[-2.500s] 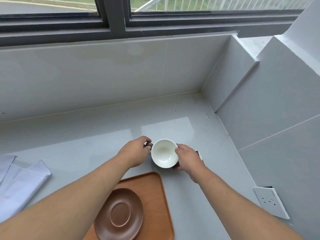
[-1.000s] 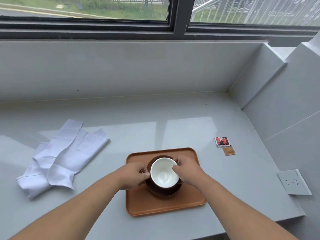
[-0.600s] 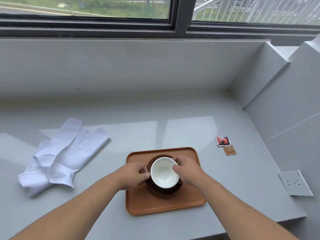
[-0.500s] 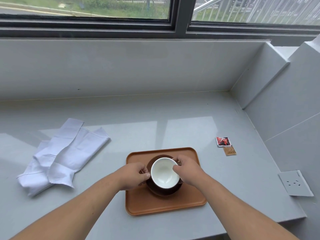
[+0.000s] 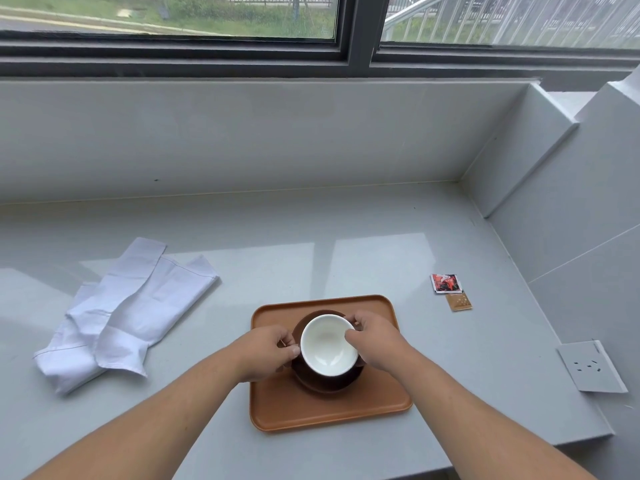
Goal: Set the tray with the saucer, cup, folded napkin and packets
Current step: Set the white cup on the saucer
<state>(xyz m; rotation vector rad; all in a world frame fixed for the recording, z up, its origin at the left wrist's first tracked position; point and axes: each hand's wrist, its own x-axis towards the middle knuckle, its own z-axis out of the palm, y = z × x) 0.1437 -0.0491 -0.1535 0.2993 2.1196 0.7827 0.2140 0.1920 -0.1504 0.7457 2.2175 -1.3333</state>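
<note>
One white cup (image 5: 329, 344) sits between the fingers of two hands, the left hand (image 5: 263, 351) and the right hand (image 5: 375, 341). Under the fingers are one brown saucer (image 5: 329, 384) and one orange tray (image 5: 311, 410). Left of the fingers lies one white napkin (image 5: 128, 313). Right of them lie two packets, a red packet (image 5: 446, 283) and a brown packet (image 5: 458, 301), and one wall socket (image 5: 590, 367).

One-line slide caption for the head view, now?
Left hand and right hand grip the cup on the saucer on the tray; rumpled napkin, red packet and tan packet lie on the counter.
</note>
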